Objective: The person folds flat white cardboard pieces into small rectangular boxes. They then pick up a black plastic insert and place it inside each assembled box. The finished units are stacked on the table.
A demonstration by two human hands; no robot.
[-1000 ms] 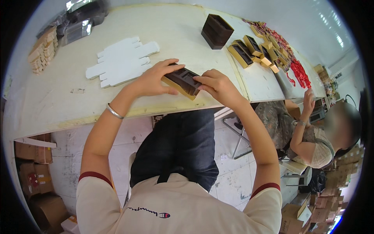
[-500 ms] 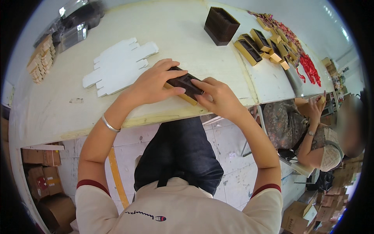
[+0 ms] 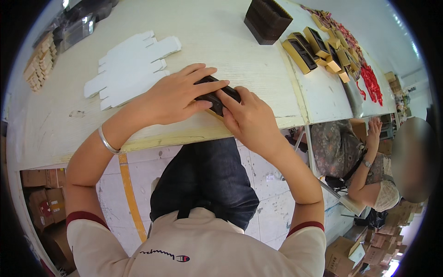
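Near the front edge of the table, both my hands are on a narrow gold box with a dark brown plastic tray [image 3: 211, 99] in it. My left hand [image 3: 171, 96] grips the left end, its fingers over the far side and its thumb on the near side. My right hand [image 3: 251, 113] closes round the right end, its index finger pressing down into the tray beside my left fingers. Only a thin strip of the gold box [image 3: 216, 114] shows below the tray; the hands cover most of it.
White flat carton blanks [image 3: 127, 64] lie left of my hands. A stack of dark trays [image 3: 267, 22] stands at the back, beside gold boxes with dark trays [image 3: 300, 54] and red ribbons [image 3: 369, 85]. Wooden pieces [image 3: 40, 64] are far left. A co-worker [image 3: 364, 161] sits at right.
My right hand has moved in toward my left, its index finger now further along the tray. The view has shifted slightly. The co-worker's raised hand has moved.
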